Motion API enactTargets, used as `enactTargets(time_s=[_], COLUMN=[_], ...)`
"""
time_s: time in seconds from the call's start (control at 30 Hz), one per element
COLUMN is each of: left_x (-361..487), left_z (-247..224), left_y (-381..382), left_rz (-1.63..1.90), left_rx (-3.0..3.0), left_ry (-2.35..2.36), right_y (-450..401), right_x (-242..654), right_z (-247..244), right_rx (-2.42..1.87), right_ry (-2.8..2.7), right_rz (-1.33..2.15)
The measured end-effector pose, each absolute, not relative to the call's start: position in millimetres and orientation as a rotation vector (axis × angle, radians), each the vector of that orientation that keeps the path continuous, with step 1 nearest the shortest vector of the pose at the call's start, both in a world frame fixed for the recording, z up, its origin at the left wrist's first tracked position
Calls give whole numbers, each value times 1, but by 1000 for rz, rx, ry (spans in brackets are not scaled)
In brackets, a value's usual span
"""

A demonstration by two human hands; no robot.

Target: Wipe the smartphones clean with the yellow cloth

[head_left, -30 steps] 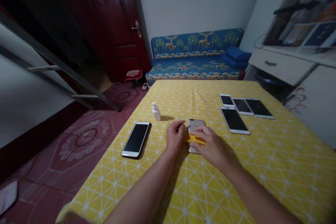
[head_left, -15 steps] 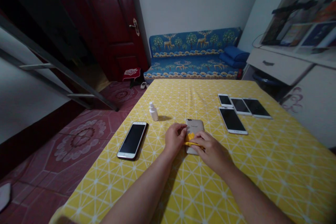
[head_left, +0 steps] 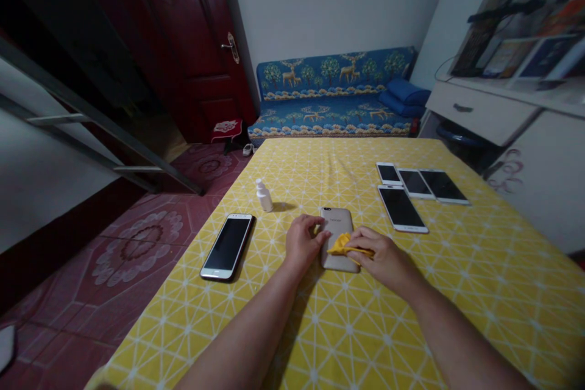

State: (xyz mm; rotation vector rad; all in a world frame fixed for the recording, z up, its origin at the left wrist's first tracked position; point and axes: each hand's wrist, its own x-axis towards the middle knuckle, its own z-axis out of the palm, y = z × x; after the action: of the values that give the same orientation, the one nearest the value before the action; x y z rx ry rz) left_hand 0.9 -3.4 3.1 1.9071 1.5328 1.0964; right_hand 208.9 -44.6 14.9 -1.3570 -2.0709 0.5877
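A gold smartphone lies back side up on the table in front of me, its camera at the top left corner. My left hand grips its left edge, with the index finger and thumb curled over onto the back. A yellow cloth is bunched in my right hand, whose fingers are closed on it. The cloth touches the lower part of the phone's back, toward the right side.
A yellow patterned tablecloth covers the table. On the left lie a white-fronted phone and a small white spray bottle. Several phones lie face up at the right. Beyond stands a blue patterned sofa.
My right hand has slid the cloth to the right across the phone's back. My left hand stays at the phone's left edge. The camera view has shifted slightly.
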Motion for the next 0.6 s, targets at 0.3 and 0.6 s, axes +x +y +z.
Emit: enactTargets(time_s=[0.3,0.6], left_x=[2,3], left_z=[-1,-10], left_y=[-3,1], left_rz=[1119,1155], left_rx=[1847,1716], left_ry=[1541,1492], right_y=[-25,19], right_x=[206,203], right_z=[5,0], right_rx=[-1440,-1556], right_ry=[-1889,-1900], right_rz=[424,265])
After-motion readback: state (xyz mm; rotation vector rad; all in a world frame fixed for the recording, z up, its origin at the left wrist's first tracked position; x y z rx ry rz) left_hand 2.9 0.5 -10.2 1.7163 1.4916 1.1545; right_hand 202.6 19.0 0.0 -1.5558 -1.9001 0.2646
